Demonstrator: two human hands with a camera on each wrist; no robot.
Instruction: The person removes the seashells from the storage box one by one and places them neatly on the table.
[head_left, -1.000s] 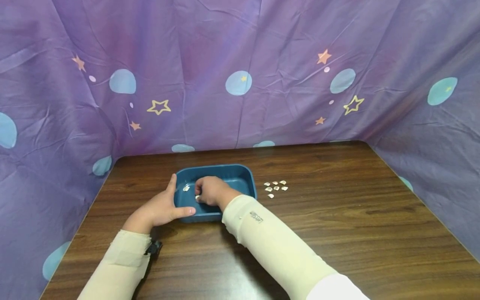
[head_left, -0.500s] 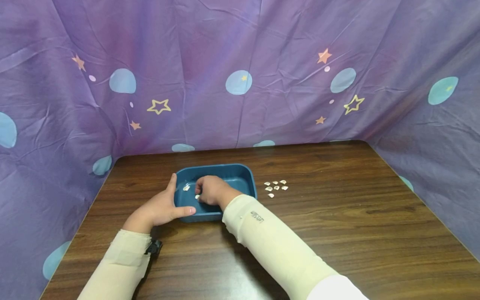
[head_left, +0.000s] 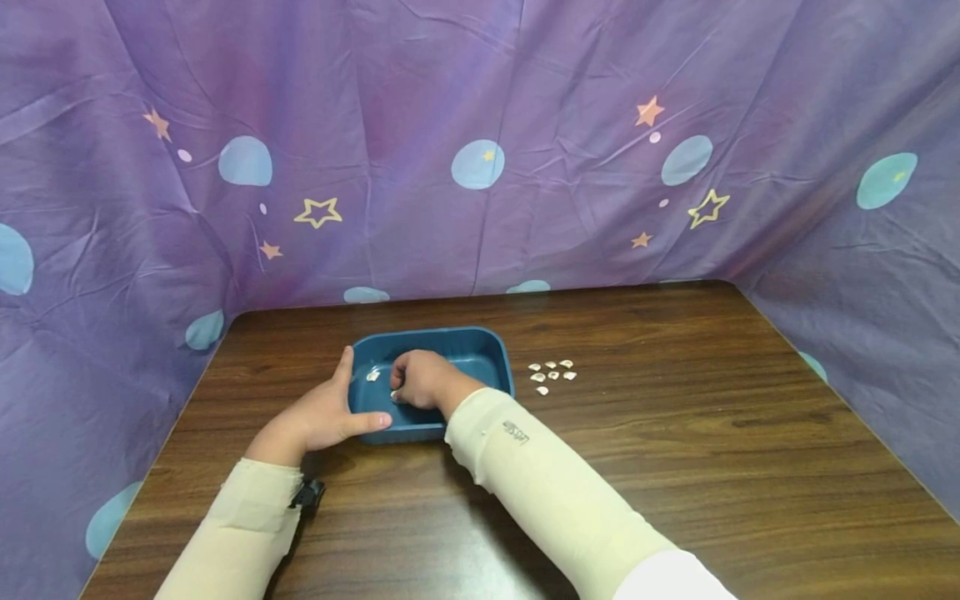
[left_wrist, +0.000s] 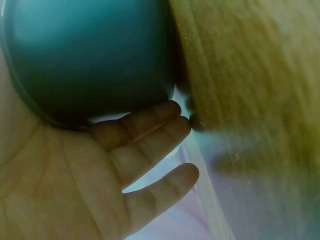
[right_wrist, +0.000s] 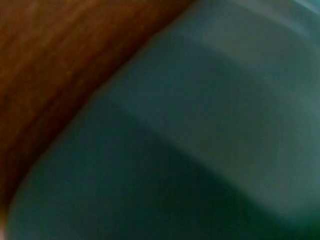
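Note:
My left hand (head_left: 326, 414) rests against the left end of a blue tray (head_left: 431, 432). Its thumb lies along the near wall, and the fingers stretch along the outside. In the left wrist view, the fingers (left_wrist: 145, 150) look nearly straight beside the tray (left_wrist: 95, 55). Inside the tray, my right hand (head_left: 426, 381) pinches a small white shell (head_left: 394, 395) low over the floor, its fingers curled. One more shell (head_left: 372, 376) lies to the left of that hand. The right wrist view shows only the blurred tray (right_wrist: 165, 130), neither hand nor shell.
Several small pale shells (head_left: 553, 376) lie in loose rows on the brown wooden table (head_left: 675, 433), right of the tray. A purple cloth (head_left: 420, 233) with stars and blue spots hangs behind the table and along both sides.
Both hands and the tray stay almost in place. The right fingertips shift slightly over the shell, covering a little more of it.

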